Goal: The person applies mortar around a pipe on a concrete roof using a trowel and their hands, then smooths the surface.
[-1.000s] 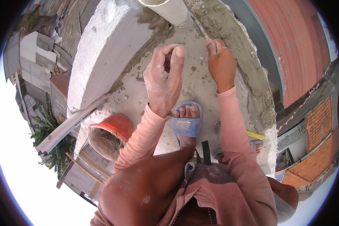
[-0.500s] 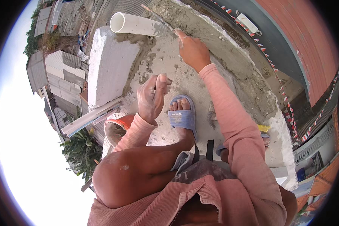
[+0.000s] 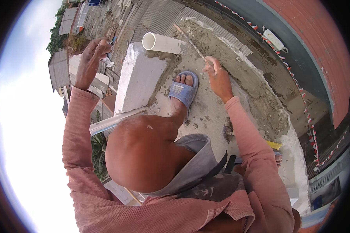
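My left hand [image 3: 92,61] is raised at the upper left, fingers bent and apart, with nothing visible in them, against the roofs beyond the ledge. My right hand [image 3: 217,79] grips a thin mortar-smeared rod [image 3: 188,39] angled toward the far edge, along a band of rough grey mortar [image 3: 249,85]. A white PVC pipe [image 3: 166,45] lies left of the rod, on mortar at the end of a white block [image 3: 131,79]. My foot in a blue slide sandal [image 3: 181,91] stands on the concrete [image 3: 202,112] between my hands, beside the block.
Long pale strips [image 3: 105,122] lie at the left edge. A yellow object [image 3: 273,145] and a dark smeared item [image 3: 227,128] are at my right. Beyond the ledge are corrugated roofs [image 3: 151,19], strings of small flags [image 3: 301,92], a red roof [image 3: 322,46] and plants below [image 3: 98,151].
My left hand has risen to the upper left. My foot has stepped forward beside the block, and my bent knee now hides the red bucket. My right hand still holds the rod.
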Motion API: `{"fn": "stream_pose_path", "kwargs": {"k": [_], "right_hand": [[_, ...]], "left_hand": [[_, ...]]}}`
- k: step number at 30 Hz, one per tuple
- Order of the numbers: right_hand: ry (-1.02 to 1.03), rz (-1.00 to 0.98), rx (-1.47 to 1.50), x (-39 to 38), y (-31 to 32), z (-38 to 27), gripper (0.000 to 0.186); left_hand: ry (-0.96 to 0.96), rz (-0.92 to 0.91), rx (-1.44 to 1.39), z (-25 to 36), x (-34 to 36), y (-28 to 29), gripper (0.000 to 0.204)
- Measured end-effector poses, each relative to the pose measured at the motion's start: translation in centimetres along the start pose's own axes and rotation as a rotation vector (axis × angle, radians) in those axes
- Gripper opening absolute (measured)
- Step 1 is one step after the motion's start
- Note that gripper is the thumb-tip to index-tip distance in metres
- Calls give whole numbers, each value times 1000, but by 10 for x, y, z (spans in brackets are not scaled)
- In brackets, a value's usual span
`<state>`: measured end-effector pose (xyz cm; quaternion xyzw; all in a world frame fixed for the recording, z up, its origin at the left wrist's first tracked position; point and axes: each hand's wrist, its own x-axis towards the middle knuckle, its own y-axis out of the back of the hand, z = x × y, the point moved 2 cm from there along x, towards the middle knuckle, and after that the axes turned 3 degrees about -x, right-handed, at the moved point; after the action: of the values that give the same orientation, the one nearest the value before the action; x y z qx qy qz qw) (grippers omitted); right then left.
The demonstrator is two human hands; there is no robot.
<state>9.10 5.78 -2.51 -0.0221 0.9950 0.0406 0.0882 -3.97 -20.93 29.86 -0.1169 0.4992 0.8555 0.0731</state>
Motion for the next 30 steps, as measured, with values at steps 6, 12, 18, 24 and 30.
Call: {"fn": "stream_pose_path", "kwargs": {"k": [6, 12, 18, 24, 30], "right_hand": [[-375, -170, 330, 12, 28, -38, 39], [-551, -89, 569, 21, 39, -35, 27], [-817, 129, 519, 1, 46, -36, 24], [-804, 177, 454, 5, 17, -41, 21], [-788, 65, 207, 1, 22, -39, 20]], "left_hand": [[-112, -284, -14, -107, 165, -71, 84], [-221, -683, 402, -128, 216, -194, 136], [-610, -537, 405, -131, 216, -222, 122], [-410, -560, 38, -173, 216, -197, 73], [-47, -419, -204, -217, 233, -196, 45]]}}
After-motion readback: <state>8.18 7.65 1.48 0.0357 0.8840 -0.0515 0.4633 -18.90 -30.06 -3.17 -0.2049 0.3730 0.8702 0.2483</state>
